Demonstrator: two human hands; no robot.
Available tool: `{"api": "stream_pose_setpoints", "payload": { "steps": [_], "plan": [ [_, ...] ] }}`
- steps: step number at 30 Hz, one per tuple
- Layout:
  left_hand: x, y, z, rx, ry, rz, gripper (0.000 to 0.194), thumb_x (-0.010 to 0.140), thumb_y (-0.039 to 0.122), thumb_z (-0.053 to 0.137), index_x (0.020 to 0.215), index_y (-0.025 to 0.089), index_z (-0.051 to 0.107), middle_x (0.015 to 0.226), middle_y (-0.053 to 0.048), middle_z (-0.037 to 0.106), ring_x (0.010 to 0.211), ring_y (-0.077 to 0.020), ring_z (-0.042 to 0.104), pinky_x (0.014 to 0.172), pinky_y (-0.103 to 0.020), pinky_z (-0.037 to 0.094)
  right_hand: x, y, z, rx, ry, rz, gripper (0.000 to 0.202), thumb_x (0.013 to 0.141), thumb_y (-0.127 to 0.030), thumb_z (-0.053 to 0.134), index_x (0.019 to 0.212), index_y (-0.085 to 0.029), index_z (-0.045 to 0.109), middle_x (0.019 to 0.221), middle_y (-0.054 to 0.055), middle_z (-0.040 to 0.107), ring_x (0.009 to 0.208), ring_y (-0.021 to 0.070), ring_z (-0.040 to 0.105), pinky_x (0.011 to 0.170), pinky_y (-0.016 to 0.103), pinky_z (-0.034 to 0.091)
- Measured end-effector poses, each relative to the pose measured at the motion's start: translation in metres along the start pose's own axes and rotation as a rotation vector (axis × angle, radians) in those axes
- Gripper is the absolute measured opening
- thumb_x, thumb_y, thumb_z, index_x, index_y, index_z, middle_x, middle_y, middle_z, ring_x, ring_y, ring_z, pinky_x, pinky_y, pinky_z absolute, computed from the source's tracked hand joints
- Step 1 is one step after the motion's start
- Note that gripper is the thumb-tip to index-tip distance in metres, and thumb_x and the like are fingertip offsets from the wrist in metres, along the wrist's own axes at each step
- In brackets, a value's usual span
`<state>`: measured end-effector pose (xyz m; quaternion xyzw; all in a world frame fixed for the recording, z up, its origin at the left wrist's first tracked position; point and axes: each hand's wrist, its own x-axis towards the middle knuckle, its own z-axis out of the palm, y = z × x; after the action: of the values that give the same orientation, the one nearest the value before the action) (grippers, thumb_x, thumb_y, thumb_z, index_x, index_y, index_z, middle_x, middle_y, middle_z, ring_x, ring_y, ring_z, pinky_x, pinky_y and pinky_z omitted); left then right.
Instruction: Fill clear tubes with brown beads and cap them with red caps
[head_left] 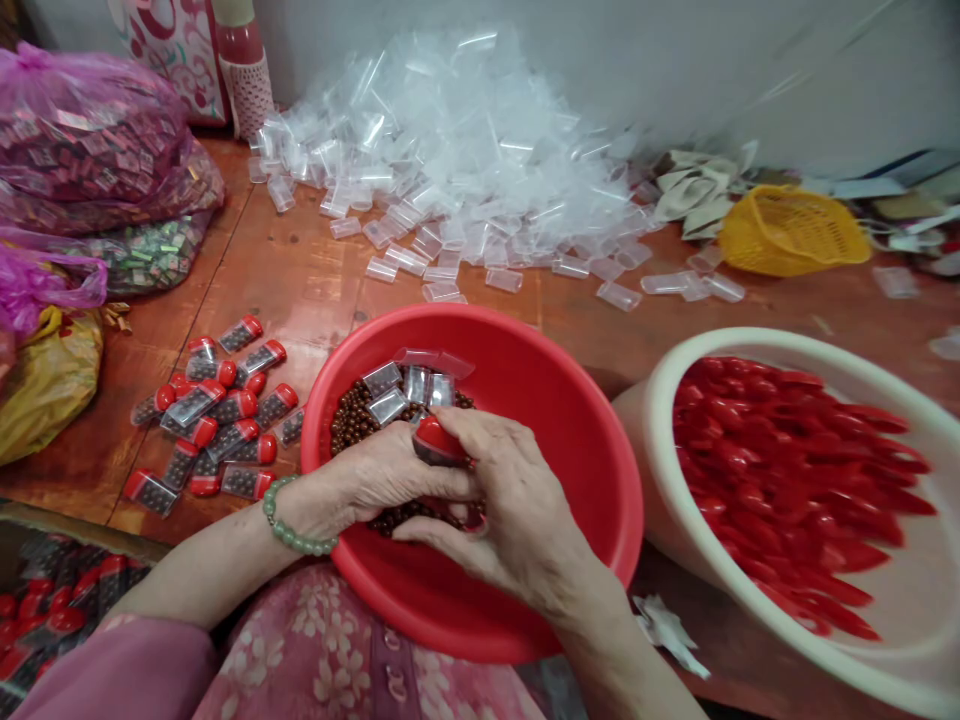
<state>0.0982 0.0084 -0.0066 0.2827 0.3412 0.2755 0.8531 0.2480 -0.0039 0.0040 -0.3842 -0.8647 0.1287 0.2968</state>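
Observation:
Both of my hands meet over a red basin (592, 480) that holds small dark brown balls (352, 425). A small clear case with a red cap (437, 440) is gripped between them, its lower part hidden by fingers. My left hand (382, 470), with a green bead bracelet (289, 535) at the wrist, is closed around the case. My right hand (517, 490) closes over it from the right, fingertips by the red cap. Just beyond my fingers, several clear cases (388, 405) lie on the balls.
Left of the basin, filled red-capped cases (232, 435) lie on the wooden table (247, 250). A heap of clear cases (450, 150) spreads along the wall. To the right, a cream tub (652, 440) holds red caps (787, 480); behind it sits a yellow basket (795, 230). Bulging bags (90, 140) stand far left.

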Motion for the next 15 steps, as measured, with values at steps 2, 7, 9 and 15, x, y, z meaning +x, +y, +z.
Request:
{"api": "stream_pose_setpoints", "payload": {
  "steps": [2,7,9,15],
  "plan": [
    [0.0008,-0.0009,-0.0003,-0.045,0.005,-0.022,0.031,0.054,0.029,0.086,0.062,0.012,0.062,0.055,0.001,0.059,0.054,-0.0089,0.054,0.057,-0.023,0.042,0.0007,-0.0006,0.0027,-0.083,0.005,-0.027,0.071,0.077,-0.042,0.070,0.135,-0.016,0.039,0.112,0.019,0.065,0.101,0.0347,0.062,0.083,0.051,0.049],
    [0.0018,-0.0021,0.0004,-0.098,-0.047,-0.008,0.032,0.052,0.026,0.085,0.057,0.013,0.057,0.050,0.003,0.055,0.048,-0.0065,0.049,0.049,-0.020,0.037,0.0028,-0.0011,0.0074,-0.186,0.074,-0.130,0.067,0.075,-0.033,0.063,0.134,-0.012,0.040,0.104,0.018,0.065,0.092,0.0328,0.061,0.079,0.049,0.048],
    [0.0017,-0.0021,0.0006,-0.100,-0.072,-0.006,0.032,0.051,0.026,0.085,0.056,0.013,0.056,0.049,0.004,0.054,0.047,-0.0060,0.047,0.047,-0.020,0.034,0.0041,-0.0012,0.0086,-0.224,0.096,-0.156,0.066,0.073,-0.036,0.063,0.131,-0.013,0.042,0.098,0.017,0.065,0.086,0.0312,0.061,0.076,0.047,0.049],
    [-0.0038,0.0040,-0.0022,-0.128,-0.038,0.049,0.029,0.052,0.024,0.084,0.064,0.012,0.060,0.057,0.002,0.057,0.055,-0.0070,0.051,0.056,-0.020,0.040,0.0070,0.0024,0.0111,-0.270,0.132,-0.184,0.064,0.076,-0.041,0.064,0.129,-0.013,0.043,0.088,0.014,0.068,0.078,0.0284,0.062,0.072,0.043,0.049]
  ]
}}
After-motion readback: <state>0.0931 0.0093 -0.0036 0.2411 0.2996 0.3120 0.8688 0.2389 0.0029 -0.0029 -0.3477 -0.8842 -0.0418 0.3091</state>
